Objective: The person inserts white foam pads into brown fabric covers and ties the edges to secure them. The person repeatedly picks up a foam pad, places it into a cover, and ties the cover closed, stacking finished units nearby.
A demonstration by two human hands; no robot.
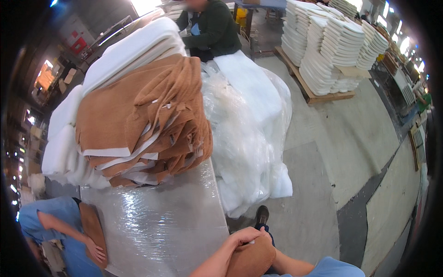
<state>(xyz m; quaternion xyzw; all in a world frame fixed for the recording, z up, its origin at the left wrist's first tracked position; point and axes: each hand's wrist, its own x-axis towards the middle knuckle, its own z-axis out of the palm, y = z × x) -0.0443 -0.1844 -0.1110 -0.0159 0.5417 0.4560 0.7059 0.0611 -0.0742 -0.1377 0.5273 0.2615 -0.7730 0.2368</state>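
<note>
At the lower edge I hold a rounded, brown fabric-covered pad [250, 259] upright in front of me. My left hand [243, 235] is closed over its top edge, where a small bit of white shows. From the right, my right hand [269, 242] grips the pad's upper right side; most of its fingers are hidden. Ahead lies a tall heap of brown fabric covers [147, 111] with white edges, on a table wrapped in shiny clear film [157, 221].
White padding [134, 51] is stacked behind the covers. Bagged white batting [249, 138] bulges off the table's right side. A co-worker in blue [60, 221] holds a brown piece at left; another in dark green [214, 30] stands behind. White pads [327, 51] fill a pallet.
</note>
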